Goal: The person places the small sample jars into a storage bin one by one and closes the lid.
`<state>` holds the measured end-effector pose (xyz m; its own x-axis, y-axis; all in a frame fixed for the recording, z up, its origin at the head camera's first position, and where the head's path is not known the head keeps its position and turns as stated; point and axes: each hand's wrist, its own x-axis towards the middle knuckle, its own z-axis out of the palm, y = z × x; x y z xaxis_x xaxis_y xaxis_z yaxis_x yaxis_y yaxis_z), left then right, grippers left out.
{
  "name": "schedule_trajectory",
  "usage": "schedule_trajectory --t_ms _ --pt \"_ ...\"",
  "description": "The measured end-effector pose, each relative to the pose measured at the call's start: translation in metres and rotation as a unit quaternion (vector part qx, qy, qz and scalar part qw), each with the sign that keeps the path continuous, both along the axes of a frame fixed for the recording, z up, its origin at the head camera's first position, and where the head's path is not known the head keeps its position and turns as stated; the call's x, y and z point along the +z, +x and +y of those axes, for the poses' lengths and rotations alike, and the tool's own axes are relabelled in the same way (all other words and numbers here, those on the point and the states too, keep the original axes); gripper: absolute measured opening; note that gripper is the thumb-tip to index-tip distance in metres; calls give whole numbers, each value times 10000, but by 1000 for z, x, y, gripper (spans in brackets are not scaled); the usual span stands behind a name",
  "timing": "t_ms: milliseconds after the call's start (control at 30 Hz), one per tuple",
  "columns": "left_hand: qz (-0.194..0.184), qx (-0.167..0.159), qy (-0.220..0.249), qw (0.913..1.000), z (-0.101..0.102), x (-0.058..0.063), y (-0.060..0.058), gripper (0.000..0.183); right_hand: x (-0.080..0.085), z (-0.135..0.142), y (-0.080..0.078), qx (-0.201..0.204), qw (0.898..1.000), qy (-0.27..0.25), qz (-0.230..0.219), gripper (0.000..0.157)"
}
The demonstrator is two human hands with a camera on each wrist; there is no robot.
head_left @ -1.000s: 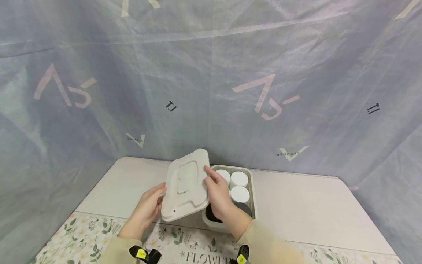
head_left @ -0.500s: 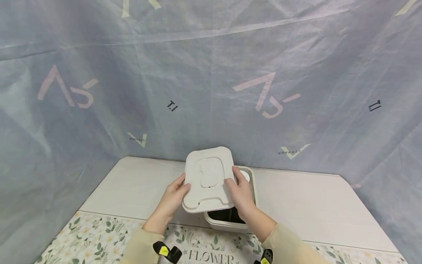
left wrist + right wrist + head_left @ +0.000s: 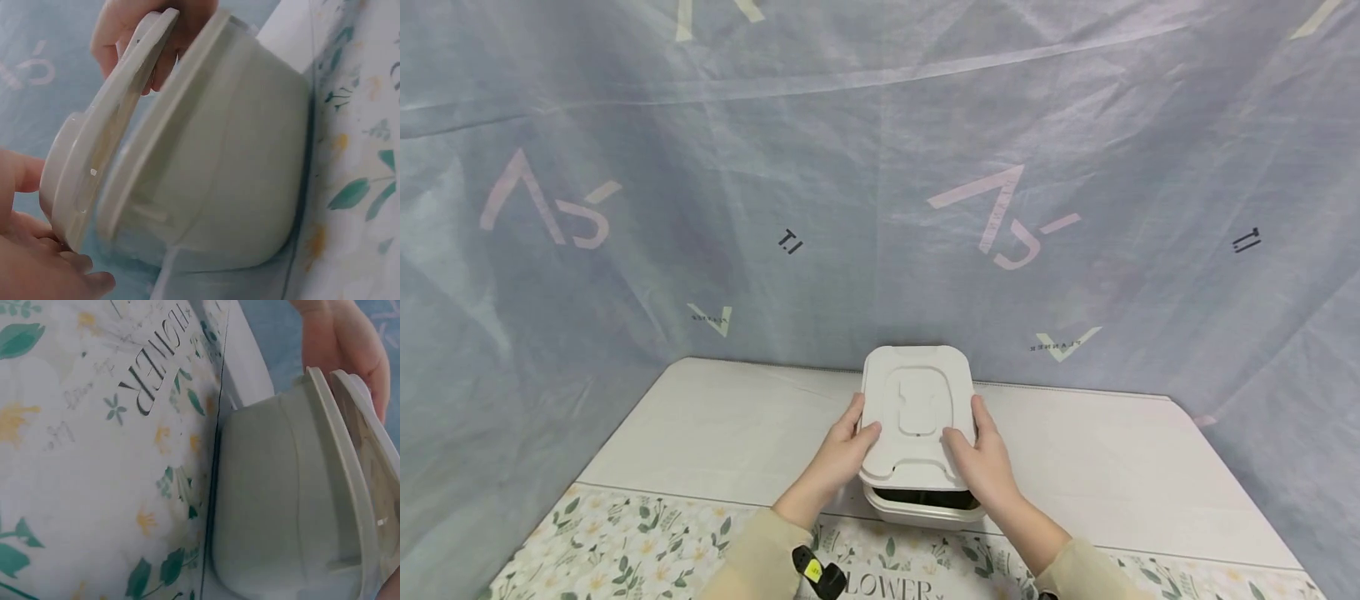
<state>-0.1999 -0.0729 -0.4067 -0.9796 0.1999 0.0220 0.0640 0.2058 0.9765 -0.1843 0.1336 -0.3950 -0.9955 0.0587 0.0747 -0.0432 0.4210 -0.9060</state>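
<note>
A white rectangular lid (image 3: 917, 450) with a raised centre panel is held over a pale storage box (image 3: 925, 518). My left hand (image 3: 838, 450) grips the lid's left edge, thumb on top and fingers beneath. On the opposite edge my right hand (image 3: 985, 462) grips it the same way. In the left wrist view a gap separates the lid (image 3: 94, 144) from the rim of the box (image 3: 231, 156). Through the front gap in the head view only a dark interior shows; the lid hides the rest of the contents.
The box stands on a white board (image 3: 1097, 467), close to its front edge. In front lies a floral cloth (image 3: 647, 542) with printed lettering. A grey-blue fabric sheet (image 3: 880, 208) hangs behind and at both sides.
Both hands have carried the lid rightward, from left of the box to over it. It has gone from tilted to flatter, and the white round-topped containers inside are now covered from view.
</note>
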Motion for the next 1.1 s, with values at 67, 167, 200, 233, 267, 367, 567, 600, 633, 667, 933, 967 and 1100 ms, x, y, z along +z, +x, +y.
schedule_trajectory --t_ms 67,167,200,233,267,367,567,600,633,667,933,967,1100 --pt "-2 -17 -115 9999 4 -3 0 64 -3 3 1 -39 10000 36 -73 73" --pt "-32 19 -287 9996 9 -9 0 63 -8 5 4 -112 9996 128 -218 74" --pt "-32 31 -317 9995 10 -10 0 63 -9 6 6 -130 9995 151 -247 74" --pt "-22 29 -344 9994 11 -12 0 63 -11 6 7 -149 9994 164 -274 74" --pt "-7 47 -375 9993 12 -13 1 63 -13 7 8 -163 9993 176 -292 75" --pt "-25 55 -373 9993 13 -15 3 62 -17 7 11 -152 9990 151 -383 76" --pt "-88 105 -314 9994 10 -18 10 62 -22 5 17 -147 9988 -53 -458 77" --pt "-92 137 -318 9994 9 -19 11 61 -23 4 18 -139 9988 -98 -455 77" --pt "-97 159 -298 9994 8 -19 13 61 -23 3 20 -129 9987 -136 -469 77" --pt "-99 181 -293 9994 7 -20 14 61 -23 2 21 -115 9986 -167 -480 77" --pt "-95 189 -190 9996 11 -24 18 61 -25 3 27 31 9987 -202 -468 76" --pt "-94 203 -186 9996 12 -24 18 60 -25 4 27 41 9987 -193 -473 76" --pt "-30 207 -211 9996 15 -25 20 60 -26 6 30 23 9987 -171 -490 76"
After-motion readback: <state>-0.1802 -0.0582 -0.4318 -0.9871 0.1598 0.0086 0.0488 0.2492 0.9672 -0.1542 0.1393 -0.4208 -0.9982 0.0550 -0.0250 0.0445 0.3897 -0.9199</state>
